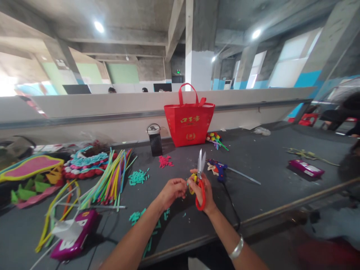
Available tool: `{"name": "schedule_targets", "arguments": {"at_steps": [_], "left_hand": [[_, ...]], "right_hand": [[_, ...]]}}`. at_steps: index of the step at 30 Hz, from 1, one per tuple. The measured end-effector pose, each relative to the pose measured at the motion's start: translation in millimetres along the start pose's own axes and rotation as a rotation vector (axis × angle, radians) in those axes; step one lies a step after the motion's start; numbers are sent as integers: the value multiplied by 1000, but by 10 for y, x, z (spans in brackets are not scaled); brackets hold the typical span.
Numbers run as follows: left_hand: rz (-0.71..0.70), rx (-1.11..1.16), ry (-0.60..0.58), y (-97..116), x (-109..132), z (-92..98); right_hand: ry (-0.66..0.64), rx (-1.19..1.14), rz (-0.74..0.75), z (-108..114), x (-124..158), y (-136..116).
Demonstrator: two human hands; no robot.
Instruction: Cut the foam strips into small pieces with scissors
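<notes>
My right hand (204,190) is wrapped round red-handled scissors (200,202), whose blades point up and stand slightly apart. A small yellow piece (192,182) is pinched in the same hand, at the thumb. Just left of it, my left hand (174,188) has its fingers curled together; whatever they hold is too small to make out. Teal pieces (138,177) lie in a pile on the dark table (242,202), and more lie under my left forearm. Behind them is a small pile of red pieces (165,161).
A blue glue gun (221,171) with a cord lies right of my hands. Behind stand a red bag (189,123) and a dark bottle (155,142). Colourful fuzzy sticks (112,183) and a purple box (75,236) are at left; another purple box (306,168) is at right.
</notes>
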State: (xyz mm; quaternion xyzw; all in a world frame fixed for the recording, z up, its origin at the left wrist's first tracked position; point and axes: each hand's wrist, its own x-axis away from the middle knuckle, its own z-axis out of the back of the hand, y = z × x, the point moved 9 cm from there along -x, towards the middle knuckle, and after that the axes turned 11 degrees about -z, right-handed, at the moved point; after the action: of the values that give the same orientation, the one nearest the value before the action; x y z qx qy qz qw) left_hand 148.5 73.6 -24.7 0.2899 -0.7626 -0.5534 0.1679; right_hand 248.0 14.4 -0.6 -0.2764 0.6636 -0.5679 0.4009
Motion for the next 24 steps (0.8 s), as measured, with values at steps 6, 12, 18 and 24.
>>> {"name": "schedule_targets", "arguments": {"at_steps": [6,12,18,24], "left_hand": [[-106,-165,131,118,-52,201],[-249,-330,122,185,-59,132],[-251,-410,106,113,-78,140],[-207,-420,120,61,-80,156]], "right_hand": [[155,-150,-88,173,-56,125],[146,-174,-112,141,-46,158],[108,-60,-71,71,-20,100],[95,48,-57,31,-6,79]]}}
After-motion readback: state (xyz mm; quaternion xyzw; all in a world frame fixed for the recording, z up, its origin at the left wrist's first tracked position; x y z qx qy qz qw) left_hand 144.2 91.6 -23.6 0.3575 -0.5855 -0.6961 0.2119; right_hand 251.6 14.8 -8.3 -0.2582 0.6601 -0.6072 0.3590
